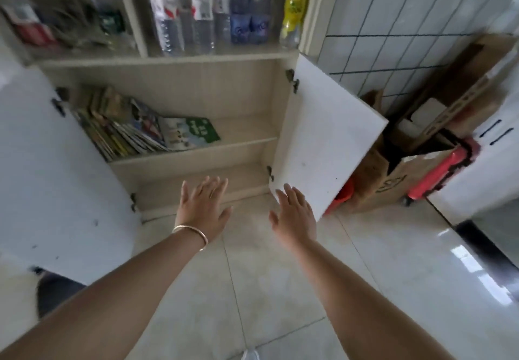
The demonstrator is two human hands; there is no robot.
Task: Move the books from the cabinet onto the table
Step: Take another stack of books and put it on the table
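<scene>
Left cabinet door [56,168]: swung wide open, white, seen at the left edge with its hinges on the inner side.
Upper shelf, left part: blurred items are seen behind glass, among them something red; they cannot be told apart.
Books [123,126]: a row of thin, colourful books is stacked at the left end of the middle shelf [241,132] of the cabinet [202,90], leaning over to the left against one another.
Green-and-white book [191,132]: laid almost flat at the right end of the row, resting against the leaning books; the shelf to its right is bare.
Bottles [196,11]: clear and blue plastic bottles are lined up upright on the upper shelf, with a yellow bottle [293,8] at the right end.
Left hand [203,208]: held out palm down, fingers spread and empty, in front of the cabinet's lowest compartment; a gold bangle [192,233] is worn on the wrist.
Right hand [295,213]: held out palm down just beside the left hand, fingers spread loosely and empty, overlapping the lower corner of the right cabinet door [328,135]; contact cannot be told.
Right cabinet door: swung open, white, angled outward.
Cardboard boxes [393,174]: set on the tiled floor [252,275] against the tiled wall [407,17], right of the door.
Red case [441,174]: lodged beside the boxes.
</scene>
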